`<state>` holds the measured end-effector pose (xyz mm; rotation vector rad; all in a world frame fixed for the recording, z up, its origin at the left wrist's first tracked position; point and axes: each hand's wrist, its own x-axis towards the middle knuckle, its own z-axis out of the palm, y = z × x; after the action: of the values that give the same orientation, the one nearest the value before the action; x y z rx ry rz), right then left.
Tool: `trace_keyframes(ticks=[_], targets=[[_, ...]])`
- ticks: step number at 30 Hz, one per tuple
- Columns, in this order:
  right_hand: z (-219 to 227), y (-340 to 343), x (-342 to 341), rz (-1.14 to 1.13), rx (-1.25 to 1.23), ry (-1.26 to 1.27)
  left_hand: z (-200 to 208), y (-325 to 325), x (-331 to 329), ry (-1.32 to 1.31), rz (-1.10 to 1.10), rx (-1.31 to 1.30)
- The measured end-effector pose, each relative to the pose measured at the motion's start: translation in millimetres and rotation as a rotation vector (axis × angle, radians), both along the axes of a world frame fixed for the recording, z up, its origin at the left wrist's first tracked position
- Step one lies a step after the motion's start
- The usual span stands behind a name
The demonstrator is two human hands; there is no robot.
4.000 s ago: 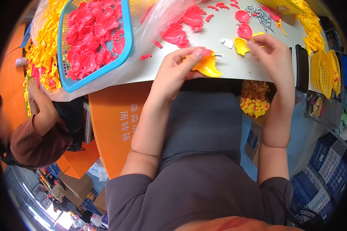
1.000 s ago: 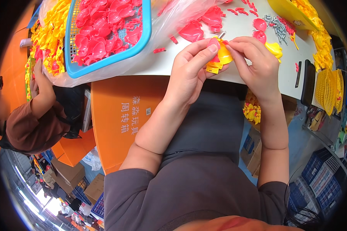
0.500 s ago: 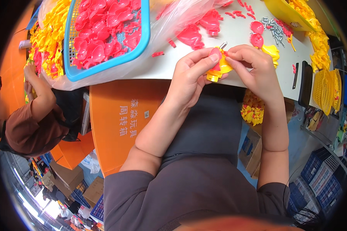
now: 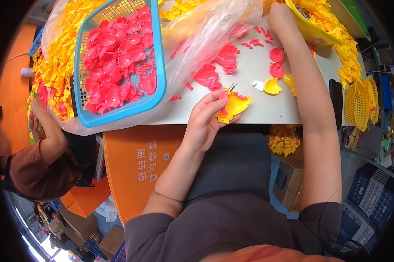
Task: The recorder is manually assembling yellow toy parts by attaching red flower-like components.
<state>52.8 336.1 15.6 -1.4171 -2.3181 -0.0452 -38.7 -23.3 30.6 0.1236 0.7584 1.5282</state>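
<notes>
White desk [image 4: 249, 74] fills the top half of the view, crowded with small plastic toy parts. Left hand [image 4: 208, 120] sits at the desk's near edge, fingers pinching a yellow duck-shaped toy shell [image 4: 235, 106] with a small metal piece sticking up at its 12 o'clock. Right hand [image 4: 281, 15] is stretched out to 1 o'clock, at the rim of a yellow bin [image 4: 312, 28]; cannot tell if its fingers are spread or curled, they're mostly cut off at the frame edge. Loose yellow half-shell [image 4: 273, 86] lies at 2 o'clock from the held shell, apart from it. Red shells [image 4: 208, 75] are scattered at 11 o'clock, partly under a clear plastic bag [image 4: 214, 26]. Blue mesh basket [image 4: 118, 61] full of red shells sits at 10 o'clock. Another person in a brown sleeve [image 4: 39, 168] works at 9 o'clock beside a pile of yellow parts [image 4: 55, 70].
</notes>
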Motion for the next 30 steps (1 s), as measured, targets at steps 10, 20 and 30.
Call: trace_keyframes(ticks=[10, 20, 30], targets=[[110.9, -10.2, 19.8, -0.094, 0.100, 0.292, -7.3, -6.9, -7.9, 0.038, -0.021, -0.010], [101.2, 11.1, 32.6, 0.046, -0.405, 0.732, -10.4, -14.2, -15.8, 0.040, -0.003, -0.001], [66.5, -172.5, 84.7, 0.882, -1.235, 0.945, 26.5, 12.1, 2.1, 0.329, 0.235, 0.231]])
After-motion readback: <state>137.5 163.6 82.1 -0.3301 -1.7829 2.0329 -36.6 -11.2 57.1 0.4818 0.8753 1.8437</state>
